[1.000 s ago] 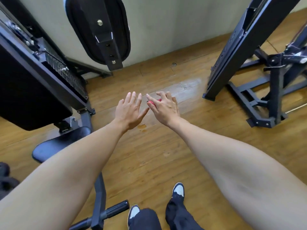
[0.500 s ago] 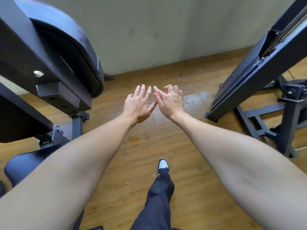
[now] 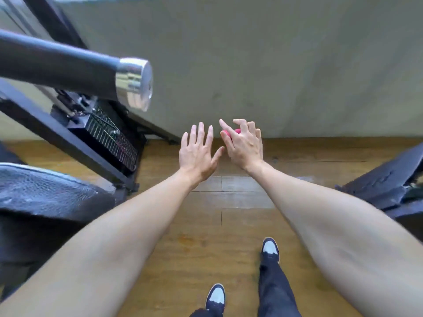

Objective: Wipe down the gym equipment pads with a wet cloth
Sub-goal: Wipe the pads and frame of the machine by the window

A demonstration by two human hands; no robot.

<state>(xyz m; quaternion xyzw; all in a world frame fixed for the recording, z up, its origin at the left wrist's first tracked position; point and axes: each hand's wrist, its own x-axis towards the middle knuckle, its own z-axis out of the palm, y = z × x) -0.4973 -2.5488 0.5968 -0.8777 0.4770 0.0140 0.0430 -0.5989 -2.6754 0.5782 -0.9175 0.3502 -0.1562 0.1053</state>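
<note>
Both arms reach forward over the wooden floor toward the wall. My left hand (image 3: 198, 152) is held out flat with straight, spread fingers and holds nothing. Just to its right, my right hand (image 3: 245, 144) curls its fingers round a small pink thing (image 3: 229, 133), mostly hidden in the palm; whether it is the cloth cannot be told. A black leather pad (image 3: 43, 191) of a gym machine lies at the left, below and left of my left forearm. No hand touches a pad.
A black bar with a chrome end cap (image 3: 134, 83) juts in from the upper left at head height. Behind it stand the machine's frame and weight stack (image 3: 107, 136). Another black machine part (image 3: 384, 181) sits at the right edge. My feet (image 3: 270, 248) stand on the floor below.
The view has swung up and toward the wall as I stepped forward. The chrome-capped bar and leather pad have come in at the left. Both hands keep the same pose.
</note>
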